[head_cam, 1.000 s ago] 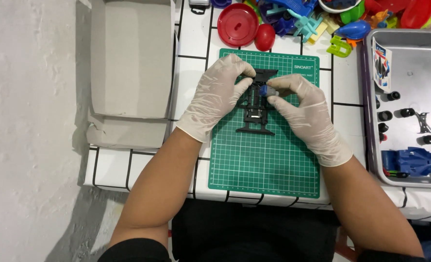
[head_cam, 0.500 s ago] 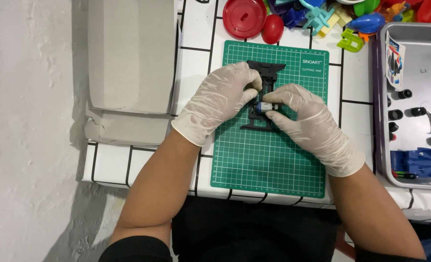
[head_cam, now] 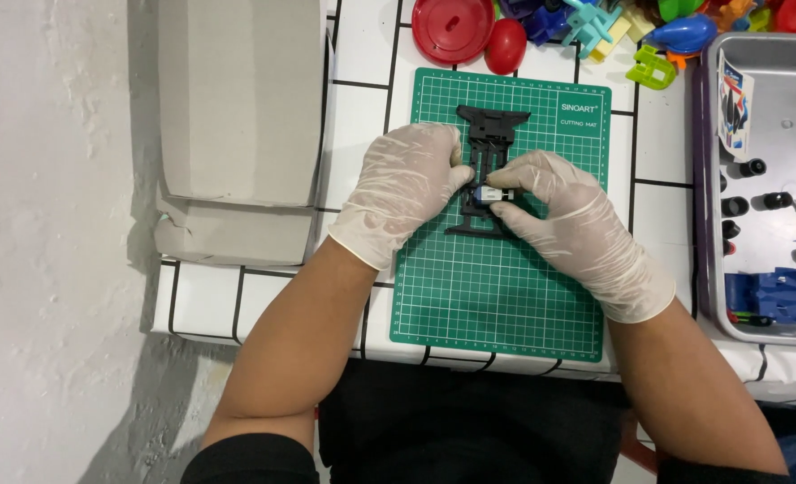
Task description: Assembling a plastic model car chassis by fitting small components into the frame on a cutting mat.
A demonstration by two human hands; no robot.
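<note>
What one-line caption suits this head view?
Two gloved hands, left hand and right hand, press a small motor into a black frame on a green mat.

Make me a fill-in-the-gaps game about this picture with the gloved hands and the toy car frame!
1. The black toy car frame lies on a ______ cutting mat.
2. The right hand pinches a small blue and silver part against the ______.
3. The round red lid lies on the white tiled table, beyond the mat's ______ edge.
4. The blue toy car body lies in the metal ______.

Missing words: green; frame; far; tray
</note>
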